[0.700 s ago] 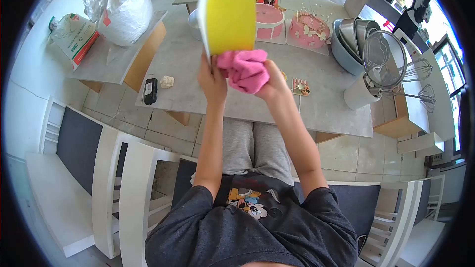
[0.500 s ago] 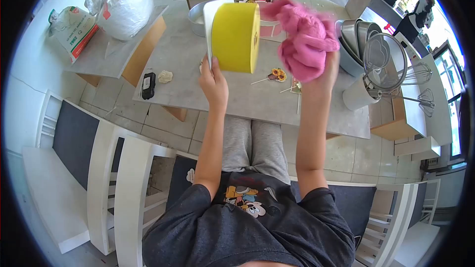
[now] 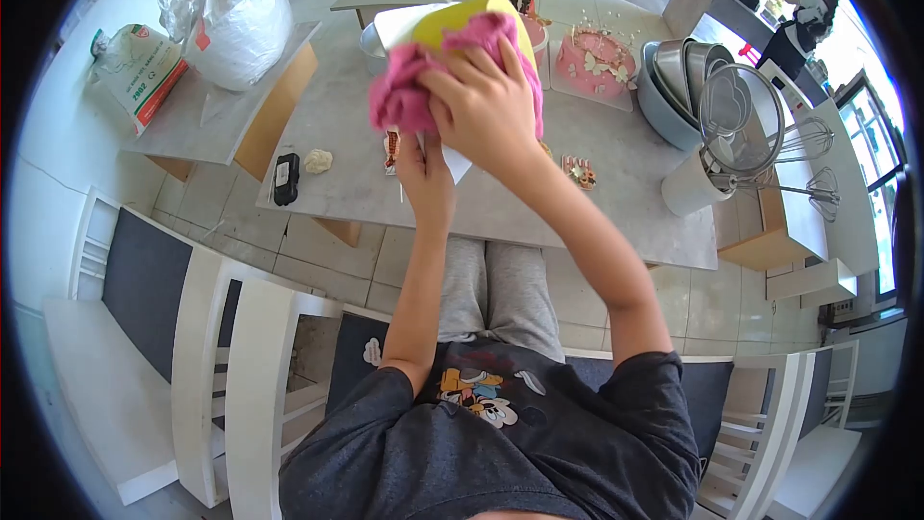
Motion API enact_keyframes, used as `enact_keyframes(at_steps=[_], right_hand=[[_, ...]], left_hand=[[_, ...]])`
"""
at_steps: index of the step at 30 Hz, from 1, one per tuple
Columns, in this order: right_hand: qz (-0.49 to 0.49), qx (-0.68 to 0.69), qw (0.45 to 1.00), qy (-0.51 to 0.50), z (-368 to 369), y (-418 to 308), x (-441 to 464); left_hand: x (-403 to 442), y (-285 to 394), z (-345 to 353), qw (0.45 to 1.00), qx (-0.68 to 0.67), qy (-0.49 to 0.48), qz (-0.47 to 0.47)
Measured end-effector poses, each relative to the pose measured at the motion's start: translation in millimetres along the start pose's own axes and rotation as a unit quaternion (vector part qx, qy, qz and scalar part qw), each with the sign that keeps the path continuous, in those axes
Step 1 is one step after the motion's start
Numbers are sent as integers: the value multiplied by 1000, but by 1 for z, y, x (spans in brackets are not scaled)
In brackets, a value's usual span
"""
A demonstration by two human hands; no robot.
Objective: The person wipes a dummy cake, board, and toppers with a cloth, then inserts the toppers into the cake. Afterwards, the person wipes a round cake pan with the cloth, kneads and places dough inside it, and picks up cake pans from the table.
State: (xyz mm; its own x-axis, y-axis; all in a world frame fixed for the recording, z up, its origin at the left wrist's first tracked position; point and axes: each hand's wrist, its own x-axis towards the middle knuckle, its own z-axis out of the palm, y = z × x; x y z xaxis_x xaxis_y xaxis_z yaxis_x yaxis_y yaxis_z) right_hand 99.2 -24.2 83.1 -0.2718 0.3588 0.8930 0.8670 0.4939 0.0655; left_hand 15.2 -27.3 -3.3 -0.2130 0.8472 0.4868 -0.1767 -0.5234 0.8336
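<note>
Above the table, my left hand (image 3: 424,173) grips the lower edge of a white board (image 3: 456,166) that carries a yellow cylinder-shaped cake (image 3: 496,6). The board and cake are tilted, and the cloth covers much of them. My right hand (image 3: 488,101) is closed on a bunched pink cloth (image 3: 404,96), pressed against the board and the side of the cake. Beneath, a small decorated stick topper (image 3: 391,151) lies on the table near my left hand, and another topper (image 3: 579,172) lies to the right of my right forearm.
The grey table (image 3: 337,116) holds a black item (image 3: 287,179), a pink butterfly cake (image 3: 597,63), nested metal bowls (image 3: 674,77) and a white container (image 3: 695,185) with whisks and sieves. Bags (image 3: 241,34) lie on a side table. A person (image 3: 804,29) stands far right.
My right hand has swung left with the cloth, from beside the cake onto it and the board. The board and cake have turned and tilted in my left hand.
</note>
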Motion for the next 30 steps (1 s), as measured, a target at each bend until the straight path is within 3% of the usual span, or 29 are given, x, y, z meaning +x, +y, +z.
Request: enact_keyframes(at_steps=[2, 4, 5, 7, 8, 10, 12, 14, 15, 16, 17, 18, 20, 22, 23, 24, 26, 28, 30], right_hand=[[-9, -18, 1000, 16, 5, 14, 22], [98, -99, 989, -52, 10, 40, 43], [153, -84, 980, -94, 11, 56, 50], [219, 29, 957, -187, 4, 77, 57], [221, 23, 958, -183, 6, 76, 50], [180, 45, 968, -168, -5, 42, 39], [220, 31, 958, -182, -11, 1, 20], [120, -24, 986, -115, 3, -31, -15], [124, -32, 985, -112, 5, -33, -18], [33, -73, 996, -39, 7, -33, -19], [-60, -112, 991, 32, 8, -30, -20], [-60, -120, 990, 33, 5, -25, -14], [46, 58, 997, -30, -4, -9, 8], [111, 55, 991, -46, -9, 19, 32], [194, 165, 951, -173, -21, 37, 48], [244, 149, 933, -219, -32, 47, 59], [241, 146, 928, -244, -27, 86, 65], [277, 239, 883, -293, -33, 111, 64], [284, 265, 875, -288, -38, 138, 56]], left_hand=[[-2, 12, 0, 1000, -5, 16, 2], [-11, 24, -9, 984, 177, -25, 17], [-14, 24, -9, 984, 174, -26, 19], [-21, 21, -10, 974, 177, -18, 137], [-25, 17, -13, 975, 173, -22, 140], [-27, 7, -14, 990, 142, 8, 20], [-25, 1, -6, 991, 125, 13, 43], [-30, -7, -4, 992, 113, 19, 56], [-29, -9, -5, 986, 149, 19, 71], [-27, -10, -6, 978, 186, 20, 87], [-26, -9, -12, 988, 138, -8, 76], [-23, 1, -11, 988, 132, -12, 78], [-20, 19, -8, 998, 52, -10, -18], [-20, 11, -14, 995, 90, -18, -23], [-22, 16, -14, 997, 77, -16, -13], [-24, 21, -13, 998, 62, -10, -4], [-26, 25, -16, 998, 53, -23, -2], [-28, 31, -18, 998, 47, -37, -3], [-28, 37, -18, 998, -26, -15, -58]])
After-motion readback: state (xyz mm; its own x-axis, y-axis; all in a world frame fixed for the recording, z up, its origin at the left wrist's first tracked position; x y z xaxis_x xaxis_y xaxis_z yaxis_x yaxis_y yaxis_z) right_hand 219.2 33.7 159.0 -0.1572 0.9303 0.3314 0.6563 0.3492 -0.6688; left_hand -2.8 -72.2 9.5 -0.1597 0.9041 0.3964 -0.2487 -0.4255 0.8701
